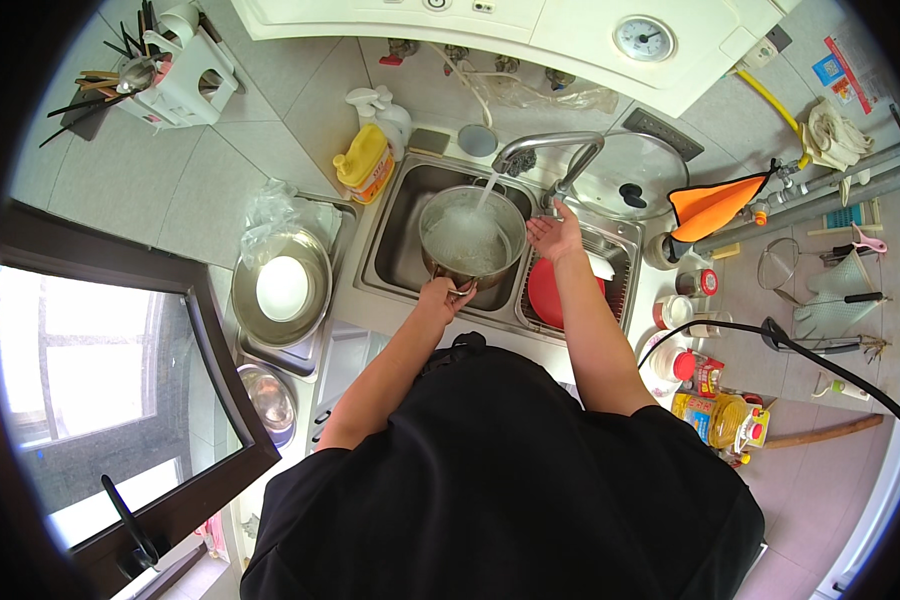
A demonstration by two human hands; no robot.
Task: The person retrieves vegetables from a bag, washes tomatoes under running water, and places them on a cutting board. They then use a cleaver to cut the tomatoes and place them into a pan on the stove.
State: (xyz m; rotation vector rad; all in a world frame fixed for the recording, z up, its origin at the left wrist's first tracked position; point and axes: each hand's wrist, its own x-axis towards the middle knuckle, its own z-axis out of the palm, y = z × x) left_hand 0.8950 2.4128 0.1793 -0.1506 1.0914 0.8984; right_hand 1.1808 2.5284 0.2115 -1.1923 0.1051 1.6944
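A metal pot (429,255) sits in the left basin of a stainless steel sink (390,259). My left hand (448,294) grips its near handle. From the curved faucet (547,140) a stream of water falls into the pot, and the water inside (465,232) is churned and bubbly. My right hand (556,234) is held palm up just right of the pot, below the faucet, with fingers apart and nothing in it. Beneath my right forearm, a red round basin or bowl (547,292) lies in the wire rack over the right basin.
A glass lid (660,169) leans behind the faucet on the right. Left of the sink stand a yellow detergent jug (364,163) and a large metal bowl (244,300) with a white bowl (283,288) inside. Jars (673,311) and an oil bottle (720,420) line the right counter. An open window (217,360) juts in left.
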